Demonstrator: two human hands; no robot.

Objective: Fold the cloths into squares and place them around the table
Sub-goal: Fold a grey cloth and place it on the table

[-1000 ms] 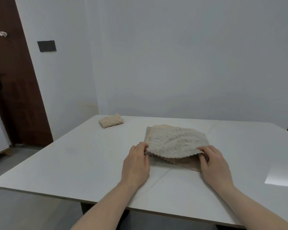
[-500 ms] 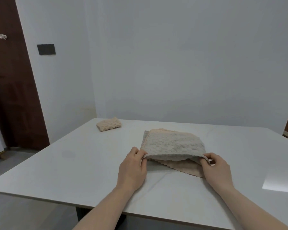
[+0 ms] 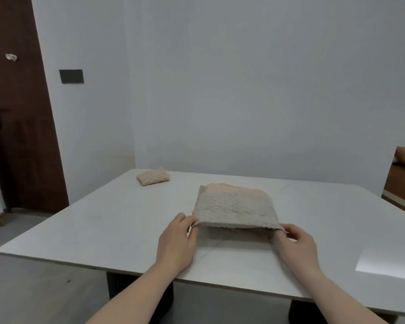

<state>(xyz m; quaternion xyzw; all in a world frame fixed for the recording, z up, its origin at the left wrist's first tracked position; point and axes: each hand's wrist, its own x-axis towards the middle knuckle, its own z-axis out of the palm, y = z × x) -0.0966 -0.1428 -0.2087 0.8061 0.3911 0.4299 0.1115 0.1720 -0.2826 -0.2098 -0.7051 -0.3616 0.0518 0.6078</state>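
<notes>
Fold in hand: left hand and right hand each pinching a near corner of the cloth, lifted mid-table. Underneath, seemingly a second layer. Next: bringing edges level, pressing flat. 1 folded cloth lying at the far-left corner.

Both hands forward, fingers apparently pinching.
</notes>
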